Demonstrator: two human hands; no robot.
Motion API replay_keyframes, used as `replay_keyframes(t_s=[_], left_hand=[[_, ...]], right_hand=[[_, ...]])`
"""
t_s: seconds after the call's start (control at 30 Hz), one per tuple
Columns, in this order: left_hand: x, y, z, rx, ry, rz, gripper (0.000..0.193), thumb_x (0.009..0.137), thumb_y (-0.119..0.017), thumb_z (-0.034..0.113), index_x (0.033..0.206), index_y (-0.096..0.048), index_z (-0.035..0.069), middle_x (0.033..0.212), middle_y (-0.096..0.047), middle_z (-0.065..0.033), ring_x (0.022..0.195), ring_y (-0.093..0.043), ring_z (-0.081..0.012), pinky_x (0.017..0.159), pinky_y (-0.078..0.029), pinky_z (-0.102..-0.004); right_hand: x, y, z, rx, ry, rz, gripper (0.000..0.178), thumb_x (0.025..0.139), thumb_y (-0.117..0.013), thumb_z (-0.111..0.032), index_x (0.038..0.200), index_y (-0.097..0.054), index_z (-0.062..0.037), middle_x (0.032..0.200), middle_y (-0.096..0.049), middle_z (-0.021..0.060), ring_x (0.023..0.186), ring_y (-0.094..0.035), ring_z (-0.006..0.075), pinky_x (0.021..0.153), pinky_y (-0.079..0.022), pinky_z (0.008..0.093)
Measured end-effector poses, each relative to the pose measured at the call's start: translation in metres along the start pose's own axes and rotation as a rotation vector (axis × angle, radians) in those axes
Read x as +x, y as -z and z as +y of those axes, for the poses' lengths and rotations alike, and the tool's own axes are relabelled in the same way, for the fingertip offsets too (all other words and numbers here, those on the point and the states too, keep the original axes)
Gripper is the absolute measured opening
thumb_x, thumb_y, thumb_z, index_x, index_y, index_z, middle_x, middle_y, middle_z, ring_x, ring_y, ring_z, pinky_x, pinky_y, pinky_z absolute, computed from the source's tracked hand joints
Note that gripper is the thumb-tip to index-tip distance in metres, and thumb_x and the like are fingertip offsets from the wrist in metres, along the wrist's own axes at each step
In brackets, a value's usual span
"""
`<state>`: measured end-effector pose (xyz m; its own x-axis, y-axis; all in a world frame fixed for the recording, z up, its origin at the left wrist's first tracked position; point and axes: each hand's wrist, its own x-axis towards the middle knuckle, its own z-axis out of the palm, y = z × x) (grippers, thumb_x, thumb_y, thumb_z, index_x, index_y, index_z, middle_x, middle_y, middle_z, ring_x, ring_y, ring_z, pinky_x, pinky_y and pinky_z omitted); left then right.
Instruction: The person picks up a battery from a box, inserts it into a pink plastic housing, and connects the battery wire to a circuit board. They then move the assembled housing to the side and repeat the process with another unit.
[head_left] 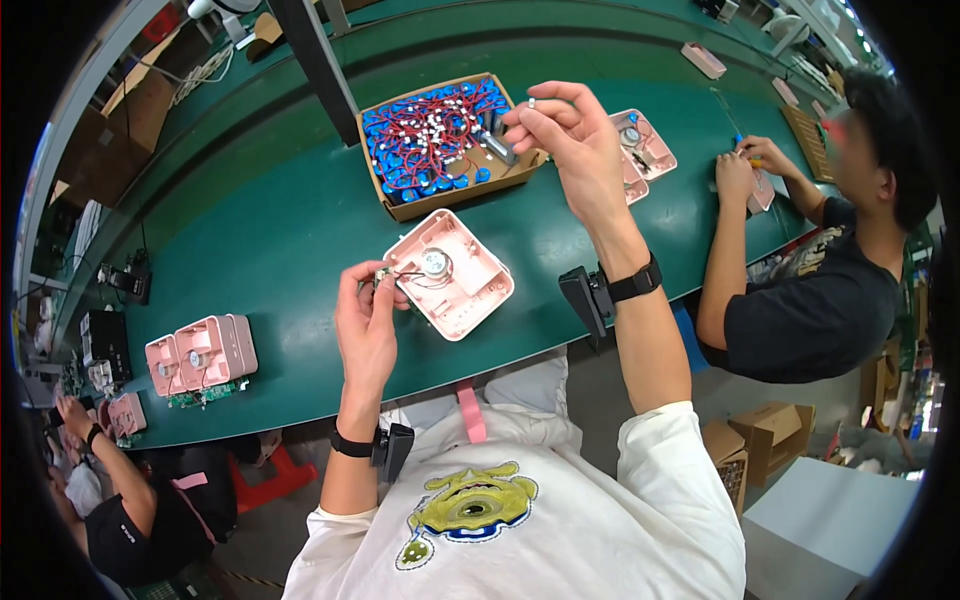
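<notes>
In front of me a pink plastic housing (478, 300) lies open on the green bench, with a round silver speaker (435, 263) and dark wires inside. At its left edge my left hand (366, 325) pinches a small green circuit board (382, 274), partly hidden by the fingers. My right hand (578, 145) is raised over the right end of a cardboard box (408, 208). Between its thumb and forefinger is a small white connector (532, 103); any wire on it is hard to make out. The box holds many blue round cells (400, 180) with red wires and white plugs.
Stacked pink housings (205, 355) stand at the left of the green bench (290, 270). More open housings (650, 145) lie beyond my right hand. A co-worker (830, 270) works on the right, another person (130, 500) at lower left. A dark metal post (315, 70) rises behind the box.
</notes>
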<state>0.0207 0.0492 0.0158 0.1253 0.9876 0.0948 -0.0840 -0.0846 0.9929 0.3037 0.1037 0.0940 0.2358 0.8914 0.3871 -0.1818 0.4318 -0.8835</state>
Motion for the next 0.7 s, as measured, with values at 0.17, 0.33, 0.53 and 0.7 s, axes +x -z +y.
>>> replay_keyframes(t_s=[0.17,0.33,0.53,0.7], left_hand=[[-0.002,0.007,-0.006,0.037,0.034,-0.008,0.019,0.106,-0.057,0.003,0.125,-0.055,-0.003,0.106,-0.063,-0.0057,0.085,-0.061,-0.0090,0.075,-0.053,-0.0247],[0.004,0.005,-0.005,0.036,0.025,-0.007,0.020,0.106,-0.058,0.003,0.125,-0.057,-0.003,0.108,-0.064,-0.0070,0.087,-0.062,-0.0092,0.076,-0.054,-0.0249],[0.000,0.008,-0.007,0.049,0.031,0.026,0.020,0.104,-0.061,0.003,0.123,-0.060,-0.004,0.110,-0.067,-0.0084,0.090,-0.064,-0.0105,0.077,-0.055,-0.0257],[-0.005,0.002,0.002,0.123,0.091,0.105,0.018,0.102,-0.066,0.004,0.117,-0.064,-0.005,0.110,-0.067,-0.0090,0.095,-0.064,-0.0113,0.080,-0.055,-0.0257]], right_hand=[[-0.010,-0.005,-0.024,0.049,0.024,-0.041,0.018,0.103,-0.064,-0.007,0.119,-0.065,0.0023,0.100,-0.074,0.0147,0.079,-0.066,0.0114,0.069,-0.053,0.0259],[-0.025,-0.007,-0.038,0.093,-0.042,-0.105,0.019,0.103,-0.064,-0.007,0.120,-0.067,0.0008,0.098,-0.074,0.0141,0.070,-0.063,0.0096,0.060,-0.047,0.0221],[-0.045,-0.029,-0.049,0.056,-0.165,-0.242,0.026,0.102,-0.065,-0.006,0.126,-0.067,0.0013,0.090,-0.072,0.0111,0.065,-0.063,0.0085,0.051,-0.046,0.0218],[-0.046,-0.045,-0.037,0.061,-0.184,-0.299,0.025,0.101,-0.065,-0.005,0.125,-0.067,0.0022,0.091,-0.072,0.0111,0.068,-0.065,0.0091,0.055,-0.051,0.0230]])
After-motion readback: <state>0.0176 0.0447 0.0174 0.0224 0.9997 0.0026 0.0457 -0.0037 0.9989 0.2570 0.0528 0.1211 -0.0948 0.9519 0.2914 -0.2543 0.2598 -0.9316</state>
